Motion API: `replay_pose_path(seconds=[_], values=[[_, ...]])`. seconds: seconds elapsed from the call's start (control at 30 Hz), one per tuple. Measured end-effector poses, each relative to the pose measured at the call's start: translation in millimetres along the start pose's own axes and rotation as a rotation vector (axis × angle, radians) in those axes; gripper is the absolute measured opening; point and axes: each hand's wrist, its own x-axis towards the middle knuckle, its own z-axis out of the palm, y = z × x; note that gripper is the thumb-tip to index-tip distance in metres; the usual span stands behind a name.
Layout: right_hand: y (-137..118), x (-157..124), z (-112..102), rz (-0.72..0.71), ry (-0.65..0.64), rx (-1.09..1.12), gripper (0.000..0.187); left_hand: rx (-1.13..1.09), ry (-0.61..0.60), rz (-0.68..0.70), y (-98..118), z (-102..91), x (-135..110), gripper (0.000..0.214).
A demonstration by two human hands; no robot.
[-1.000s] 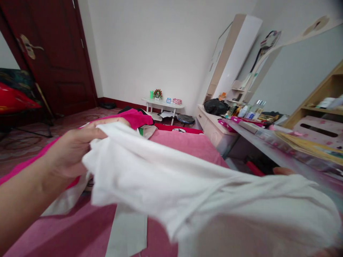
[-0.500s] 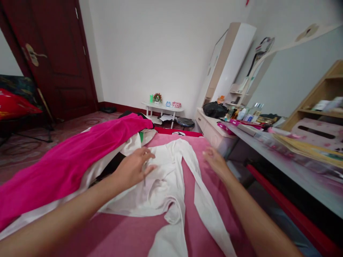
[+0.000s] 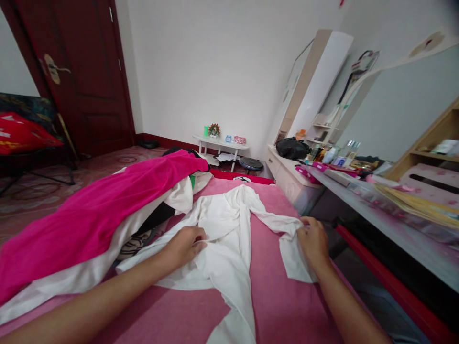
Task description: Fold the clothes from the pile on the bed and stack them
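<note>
A white long-sleeved shirt [image 3: 229, 258] lies loosely spread on the pink bedspread [image 3: 283, 315], creased in the middle. My left hand [image 3: 186, 246] pinches a fold of it near the centre of the body. On the right, my right hand [image 3: 313, 239] grips a sleeve and holds it out to the side; the cuff end hangs down below the fingers. The other part of the shirt trails toward the near edge of the bed. Some fingertips of both hands are hidden by the cloth or by the hands themselves.
A pile of clothes with a bright pink garment [image 3: 107, 205] on top lies along the left. At the right stands a dressing table [image 3: 358, 205] crowded with bottles and boxes. Further off are a low white table [image 3: 222, 143], a round stool [image 3: 251, 165] and a dark red door [image 3: 79, 71].
My right hand has moved down and taken hold of the sleeve, which is now drawn out to the right. My left hand has closed on the shirt's body. The view has shifted slightly.
</note>
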Motion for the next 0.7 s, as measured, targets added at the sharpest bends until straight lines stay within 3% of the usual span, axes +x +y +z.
replay_pose_path(seconds=[0.07,0.13,0.23,0.3,0.37,0.43,0.53,0.63,0.7], values=[[0,0,1,-0.049,0.122,0.077,0.034,-0.361,0.173,-0.083,-3,-14.8,4,0.020],[-11,-11,3,-0.106,0.046,0.182,0.033,-0.733,0.386,-0.189,-2,-34.0,5,0.027],[-49,-42,10,0.011,-0.409,0.447,0.035,-1.073,0.590,-0.220,8,-59.6,4,0.033],[-79,-66,19,0.171,-0.696,0.657,0.054,-1.149,0.653,-0.183,15,-68.2,4,0.033],[-106,-84,30,0.288,-0.805,0.850,0.074,-1.184,0.659,-0.172,20,-69.6,4,0.031],[-123,-93,38,0.369,-0.790,1.023,0.078,-1.207,0.633,-0.187,22,-68.3,6,0.028],[-129,-84,30,0.515,-0.674,1.231,0.055,-1.225,0.638,-0.206,22,-73.7,8,0.023],[-113,-60,-14,0.598,-0.409,1.302,0.040,-1.199,0.669,-0.207,27,-95.9,5,0.020],[-97,-49,-57,0.631,-0.347,1.276,0.037,-1.164,0.676,-0.231,32,-116.4,0,0.021]])
